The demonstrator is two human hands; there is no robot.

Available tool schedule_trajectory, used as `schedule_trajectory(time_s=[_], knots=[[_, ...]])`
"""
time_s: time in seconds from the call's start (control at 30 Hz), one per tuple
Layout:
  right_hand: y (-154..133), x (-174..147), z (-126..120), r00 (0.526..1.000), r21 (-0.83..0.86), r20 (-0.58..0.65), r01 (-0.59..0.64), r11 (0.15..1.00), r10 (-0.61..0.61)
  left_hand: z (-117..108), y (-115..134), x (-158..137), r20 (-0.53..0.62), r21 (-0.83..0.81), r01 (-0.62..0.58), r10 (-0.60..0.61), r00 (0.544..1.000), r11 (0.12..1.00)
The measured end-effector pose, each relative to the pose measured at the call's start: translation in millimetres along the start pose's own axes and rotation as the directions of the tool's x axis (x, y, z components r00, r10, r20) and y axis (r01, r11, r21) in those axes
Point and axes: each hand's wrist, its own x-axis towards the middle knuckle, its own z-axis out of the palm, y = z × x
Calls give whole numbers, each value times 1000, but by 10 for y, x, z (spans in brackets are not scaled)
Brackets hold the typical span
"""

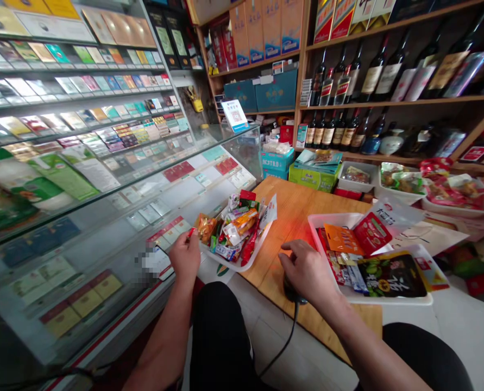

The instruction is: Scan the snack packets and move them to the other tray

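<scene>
Legs: dark trousers [219, 336] fill the near foreground, under both forearms.
Glass counter [103, 217]: long display case on the left, packets on its shelves.
Wooden table [294, 212]: between the two hands, a red glow on its top.
Right tray [388, 297]: white, full of snack packs, touching the right wrist.
Left tray [236, 265]: white, heaped with sweets, just beside the left hand.
Right hand [305, 269]: fingers curled together over a dark corded scanner [290, 293] at the table edge.
Left hand [184, 255]: fingertips pinch a small red packet [191, 232] above the counter.
</scene>
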Motion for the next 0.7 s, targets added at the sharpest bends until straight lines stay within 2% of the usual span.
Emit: schedule_trajectory(time_s=[0.07, 0.13, 0.23, 0.3, 0.4, 0.57, 0.63, 0.7], knots=[[-93, -28, 90, 999, 90, 52, -7, 996, 2, -150, 193, 46, -87, -127, 29, -40, 995, 991], [-183, -38, 164, 996, 182, 92, -20, 983, 3, -268, 378, 70, -77, -303, 75, -103, 992, 950], [-321, -31, 226, 996, 288, 83, -52, 956, 29, -355, 602, 17, 74, -590, 213, -211, 975, 779], [-397, -23, 235, 998, 332, 46, -58, 941, 45, -367, 715, -79, 215, -696, 325, -245, 945, 640], [-438, -33, 238, 998, 398, 31, -57, 916, 48, -351, 836, -260, 395, -715, 456, -232, 889, 530], [-322, -153, 259, 983, 553, 169, -157, 818, 75, -283, 962, -524, 581, -664, 577, -159, 799, 475], [-279, -227, 243, 981, 544, 151, -185, 818, 121, -252, 1023, -656, 580, -662, 572, -151, 800, 484], [-271, -314, 216, 978, 502, 38, -197, 842, 206, -236, 1103, -842, 514, -663, 520, -178, 839, 539]])
